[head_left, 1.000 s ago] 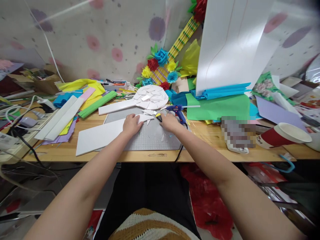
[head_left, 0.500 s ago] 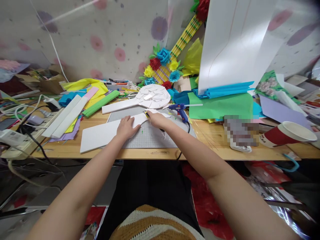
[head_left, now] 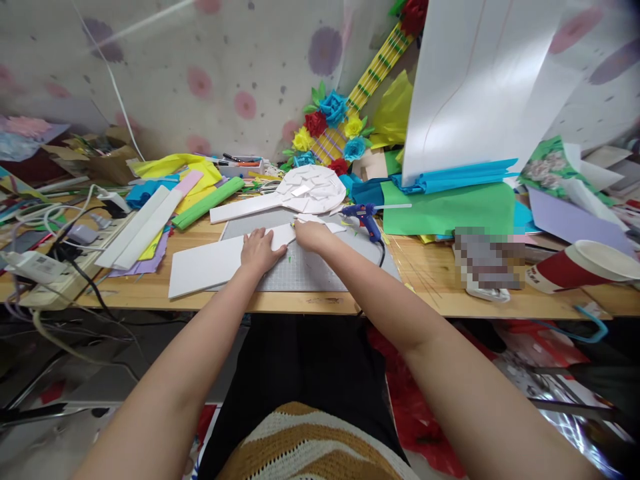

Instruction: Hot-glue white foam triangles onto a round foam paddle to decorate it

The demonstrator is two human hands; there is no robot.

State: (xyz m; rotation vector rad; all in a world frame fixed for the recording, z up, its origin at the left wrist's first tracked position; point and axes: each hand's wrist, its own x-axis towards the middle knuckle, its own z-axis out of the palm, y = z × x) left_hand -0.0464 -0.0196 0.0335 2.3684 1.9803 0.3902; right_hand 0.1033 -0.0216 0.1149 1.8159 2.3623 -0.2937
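Note:
My left hand (head_left: 259,249) lies flat, fingers spread, on the right end of a long white foam board (head_left: 205,265). The board rests partly on a grey cutting mat (head_left: 313,272) on the wooden table (head_left: 430,280). My right hand (head_left: 310,235) is closed at the board's far right edge, close beside my left hand. It grips a yellow and black craft knife, which the fingers almost wholly hide. Just beyond both hands lies a white paddle-shaped foam piece (head_left: 313,189) covered with small white tiles.
A blue glue gun (head_left: 366,217) with its cord lies right of my right hand. A red paper cup (head_left: 575,265) lies tipped at far right. Coloured paper sheets (head_left: 450,210), white strips (head_left: 145,223), a paper guitar (head_left: 350,107) and a power strip (head_left: 37,267) crowd the table.
My right hand moved left, away from the glue gun, to the right end of the foam board. My left hand stayed pressed on the board.

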